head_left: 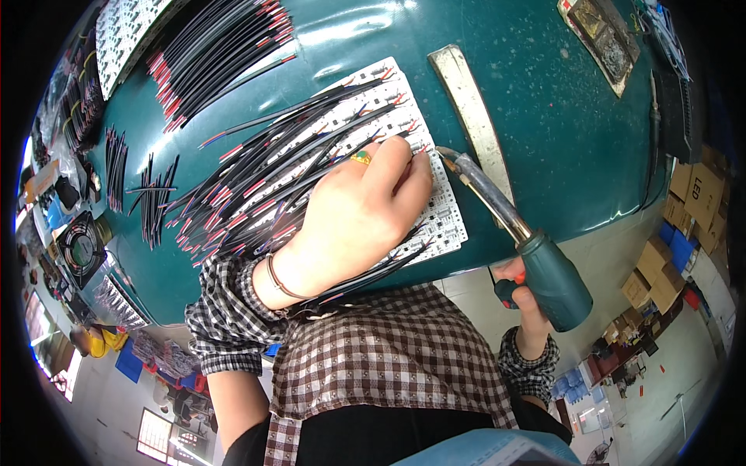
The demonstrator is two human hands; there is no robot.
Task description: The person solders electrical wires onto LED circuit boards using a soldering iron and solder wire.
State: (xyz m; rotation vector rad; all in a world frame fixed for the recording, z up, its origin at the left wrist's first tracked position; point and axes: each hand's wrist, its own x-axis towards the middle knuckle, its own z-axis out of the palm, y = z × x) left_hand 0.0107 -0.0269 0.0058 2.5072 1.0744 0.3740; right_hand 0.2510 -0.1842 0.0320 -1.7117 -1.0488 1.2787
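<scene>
A white circuit board panel lies on the green table, with many black cables with red and blue ends spread across it. My left hand rests over the board, its fingers pinched on a thin wire near the board's right edge; the fingers hide most of that wire. In my right hand is a green pistol-grip soldering gun with a red trigger. Its metal barrel slants up and left, and the tip is close to the board's edge beside my left fingertips. Whether the tip touches is hard to see.
A worn pale strip lies right of the board. Bundled black cables sit at the far left, with smaller cable piles nearer. A soldering stand tray is at the far right. Cardboard boxes stand beyond the table.
</scene>
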